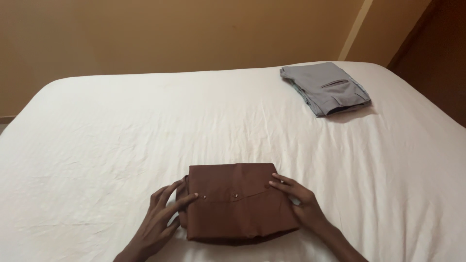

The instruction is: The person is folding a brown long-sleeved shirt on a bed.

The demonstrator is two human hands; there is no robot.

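Hands come first in view: the left hand (162, 216) lies with its fingers spread flat against the left edge of a folded brown garment (238, 206), and the right hand (298, 201) rests open-palmed on its right edge, so neither grip closes around the cloth; both only press it. That brown bundle sits on the near middle of the bed (97, 145), a neat rectangle with small snaps showing along a flap. Lifting it from the edges alone could let the layers slide and the fold fall open, since nothing pins them together. Further back, well apart at the right, folded grey trousers (327, 90) lie near the bed's far corner, below the ochre wall (170, 34).
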